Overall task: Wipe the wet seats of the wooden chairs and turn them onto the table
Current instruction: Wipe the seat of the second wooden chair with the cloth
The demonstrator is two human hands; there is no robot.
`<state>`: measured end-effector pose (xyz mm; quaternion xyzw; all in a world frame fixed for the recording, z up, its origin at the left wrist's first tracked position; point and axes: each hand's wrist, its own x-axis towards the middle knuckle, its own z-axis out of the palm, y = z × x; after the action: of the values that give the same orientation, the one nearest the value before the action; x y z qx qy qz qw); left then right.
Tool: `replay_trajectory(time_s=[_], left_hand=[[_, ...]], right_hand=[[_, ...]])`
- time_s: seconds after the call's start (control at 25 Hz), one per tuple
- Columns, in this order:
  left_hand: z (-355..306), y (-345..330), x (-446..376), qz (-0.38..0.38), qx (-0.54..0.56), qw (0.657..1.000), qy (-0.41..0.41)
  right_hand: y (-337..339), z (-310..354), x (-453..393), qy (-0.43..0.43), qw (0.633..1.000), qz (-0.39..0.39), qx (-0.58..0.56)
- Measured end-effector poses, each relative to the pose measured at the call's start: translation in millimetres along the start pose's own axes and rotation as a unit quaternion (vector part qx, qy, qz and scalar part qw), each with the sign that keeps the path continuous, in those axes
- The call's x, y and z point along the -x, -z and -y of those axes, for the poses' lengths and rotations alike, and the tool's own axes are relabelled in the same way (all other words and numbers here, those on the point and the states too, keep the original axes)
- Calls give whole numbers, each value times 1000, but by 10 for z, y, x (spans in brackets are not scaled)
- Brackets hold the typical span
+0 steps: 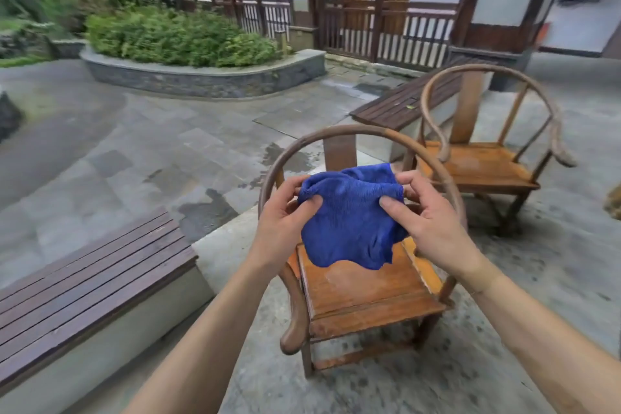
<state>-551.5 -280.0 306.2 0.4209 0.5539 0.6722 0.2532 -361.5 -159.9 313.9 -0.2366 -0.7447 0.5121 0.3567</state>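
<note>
Two hands, the left hand (pixel 285 212) and the right hand (pixel 433 215), pinch a blue cloth (pixel 353 212) tight above the near chair (pixel 366 292), so wiping looks about to start, and next the cloth must go down onto the seat.

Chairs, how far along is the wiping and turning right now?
Nothing looks finished. Both hands, left and right, hold the blue cloth in the air above the near chair, whose seat shows pale wet patches. The far chair also stands upright on the ground. Wiping and turning both remain; no table is visible.
</note>
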Motion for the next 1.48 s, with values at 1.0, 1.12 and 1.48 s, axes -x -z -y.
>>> replay_trajectory(time_s=[1.0,1.12,1.48], left_hand=[[1592,-864,-1251,-52,-76,986,135],[1994,-1007,-1366,-102,-90,976,171],[4069,-1027,-909,-174,-125,928,303]], right_hand=[[610,-1877,-1377,-116,993,25,9],[655,-2333,-1596,-157,986,57,-4],[152,-4224,-1322,-290,948,122,48]])
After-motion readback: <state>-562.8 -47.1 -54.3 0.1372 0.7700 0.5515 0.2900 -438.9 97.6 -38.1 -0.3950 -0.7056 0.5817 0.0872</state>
